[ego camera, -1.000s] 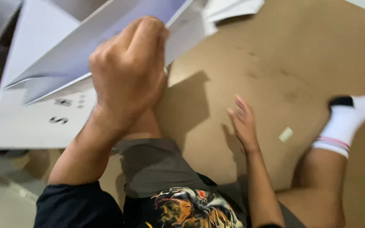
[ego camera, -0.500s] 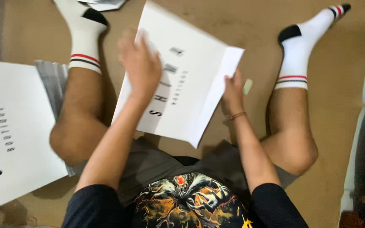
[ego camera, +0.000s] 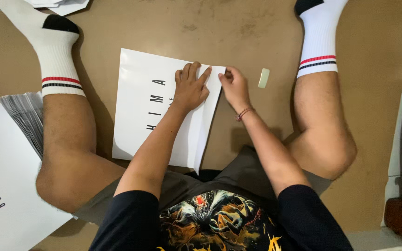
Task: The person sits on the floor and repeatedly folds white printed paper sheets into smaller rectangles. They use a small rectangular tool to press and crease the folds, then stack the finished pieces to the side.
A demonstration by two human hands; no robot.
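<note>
A large white printed card sheet (ego camera: 143,109) lies flat on the brown floor between my spread legs. My left hand (ego camera: 190,87) presses down on its upper right part, fingers spread toward the folded right edge. My right hand (ego camera: 232,83) pinches the sheet's top right corner with fingertips together. The sheet's right strip is folded up slightly along a crease. A small pale green block (ego camera: 263,78) lies on the floor just right of my right hand.
A thick stack of white printed sheets (ego camera: 5,162) sits at the left beside my left leg (ego camera: 66,139). More white sheets (ego camera: 61,5) lie at the top left. My right leg (ego camera: 319,116) stretches up on the right. Dark objects stand at the right edge.
The sheet was held up in the air by my left hand, then lowered. It now lies flat on the floor with both hands at its top right corner.
</note>
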